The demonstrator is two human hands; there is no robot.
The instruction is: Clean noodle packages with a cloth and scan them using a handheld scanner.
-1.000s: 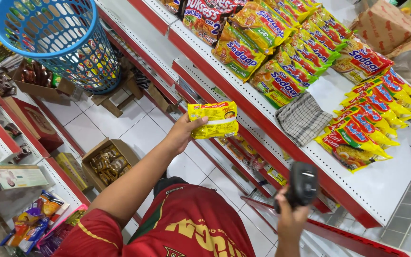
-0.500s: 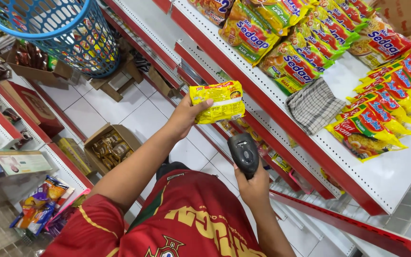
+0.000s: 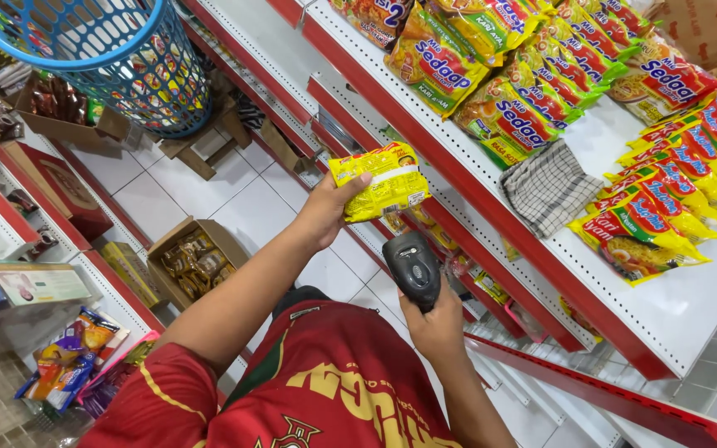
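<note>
— Right, item one: what is in hand?

— Left hand [image 3: 325,211]: closed around one yellow noodle packet [image 3: 380,180], thumb across its upper edge, held up over the floor just in front of the red-edged shelves. Right hand [image 3: 439,325]: wrapped round the grip of a black barcode scanner [image 3: 413,267], head tilted up towards the packet, just below it and not touching.

— Containers?

— Blue plastic basket [image 3: 101,58], far left, openwork sides; small coloured packs show through the mesh. Open cardboard box [image 3: 192,259] on the tiled floor, left of the arm: brown wrapped goods, packed close. Second cardboard tray [image 3: 64,112], far left beside the basket: dark items, kind cannot be told.

— Shelving?

— White perforated shelf [image 3: 674,307], right: rows of yellow-and-red noodle packets [image 3: 641,228] lying overlapped; further packets [image 3: 499,91] stacked farther back. One checked cloth [image 3: 548,187] lying between the two groups.

— Near left?

— Lower rack, assorted bright snack packs [image 3: 72,357].
</note>
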